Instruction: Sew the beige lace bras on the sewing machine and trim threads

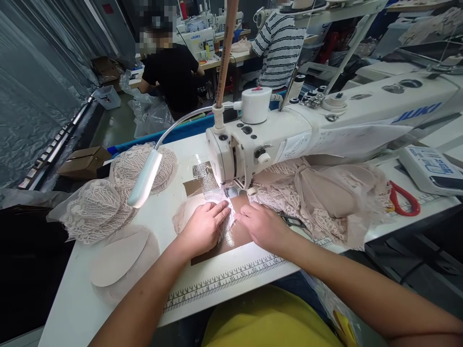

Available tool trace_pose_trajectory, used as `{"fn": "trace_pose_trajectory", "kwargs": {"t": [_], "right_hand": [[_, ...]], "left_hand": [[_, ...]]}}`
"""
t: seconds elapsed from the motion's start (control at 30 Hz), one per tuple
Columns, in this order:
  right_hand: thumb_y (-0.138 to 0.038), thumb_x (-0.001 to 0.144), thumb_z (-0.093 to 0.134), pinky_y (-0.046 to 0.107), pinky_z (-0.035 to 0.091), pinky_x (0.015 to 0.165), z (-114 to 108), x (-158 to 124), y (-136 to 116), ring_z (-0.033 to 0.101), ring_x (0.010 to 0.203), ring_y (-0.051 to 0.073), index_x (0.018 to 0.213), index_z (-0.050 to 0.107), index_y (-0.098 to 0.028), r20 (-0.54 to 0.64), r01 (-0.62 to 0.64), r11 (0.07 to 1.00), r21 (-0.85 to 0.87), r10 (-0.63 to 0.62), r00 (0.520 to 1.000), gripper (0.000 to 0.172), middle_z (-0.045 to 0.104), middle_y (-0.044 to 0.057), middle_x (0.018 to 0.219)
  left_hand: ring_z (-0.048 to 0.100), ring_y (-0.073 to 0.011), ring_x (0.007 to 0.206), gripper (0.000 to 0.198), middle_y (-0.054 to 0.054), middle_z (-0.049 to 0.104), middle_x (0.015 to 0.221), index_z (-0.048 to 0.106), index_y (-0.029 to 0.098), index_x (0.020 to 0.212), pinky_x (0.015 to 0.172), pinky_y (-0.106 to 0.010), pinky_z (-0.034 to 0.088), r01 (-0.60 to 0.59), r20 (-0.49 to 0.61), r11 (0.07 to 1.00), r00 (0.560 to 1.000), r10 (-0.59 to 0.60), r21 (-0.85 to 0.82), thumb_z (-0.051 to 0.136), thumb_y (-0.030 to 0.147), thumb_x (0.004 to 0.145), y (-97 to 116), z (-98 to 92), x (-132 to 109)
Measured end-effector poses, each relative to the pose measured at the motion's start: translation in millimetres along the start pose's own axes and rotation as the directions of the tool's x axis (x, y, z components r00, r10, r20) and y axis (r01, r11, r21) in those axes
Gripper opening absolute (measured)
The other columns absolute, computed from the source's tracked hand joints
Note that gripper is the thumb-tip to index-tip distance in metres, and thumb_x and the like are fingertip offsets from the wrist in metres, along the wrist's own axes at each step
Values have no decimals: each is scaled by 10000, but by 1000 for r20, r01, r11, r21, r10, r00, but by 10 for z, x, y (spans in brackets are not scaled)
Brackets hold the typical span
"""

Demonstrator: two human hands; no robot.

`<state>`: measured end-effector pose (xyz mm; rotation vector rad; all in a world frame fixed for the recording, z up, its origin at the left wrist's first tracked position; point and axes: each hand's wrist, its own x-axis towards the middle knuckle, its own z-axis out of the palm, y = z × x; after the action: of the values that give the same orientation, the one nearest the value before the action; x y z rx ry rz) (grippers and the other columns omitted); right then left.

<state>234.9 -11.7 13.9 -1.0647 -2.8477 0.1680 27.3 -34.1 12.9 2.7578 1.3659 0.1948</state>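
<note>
A beige lace cup piece (188,208) lies under the needle area of a white sewing machine (224,159), over a brown plate (238,236). My left hand (204,225) rests on this piece, fingers stretched forward and pressed down near the presser foot (231,191). To the right of the foot, my right hand (265,226) has its fingers curled, with thumb and forefinger together at the edge of the lace piece. What sits between those fingertips is mostly hidden. The needle itself is too small to make out.
Lace cups (90,207) are stacked at the left, with a smooth beige cup (119,260) nearer me. A lamp (144,178) hangs over the table. Sewn lace garments (325,193) and red-handled scissors (405,200) lie at right. Two people sit beyond the machine.
</note>
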Motion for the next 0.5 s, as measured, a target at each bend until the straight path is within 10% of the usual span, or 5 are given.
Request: {"fn": "trace_pose_trajectory", "kwargs": {"t": [0.5], "right_hand": [[-38,829,427,315,353,694,40,216,96,479,825,199,979,631,-140,-25,3,1000,4,-3,1000,272,591,86,908]], "left_hand": [[536,-258,1000,422,-113,552,1313,549,171,1256,838,-420,463,-62,-51,998,997,61,-11,428,94,859,-184,6,95]]}}
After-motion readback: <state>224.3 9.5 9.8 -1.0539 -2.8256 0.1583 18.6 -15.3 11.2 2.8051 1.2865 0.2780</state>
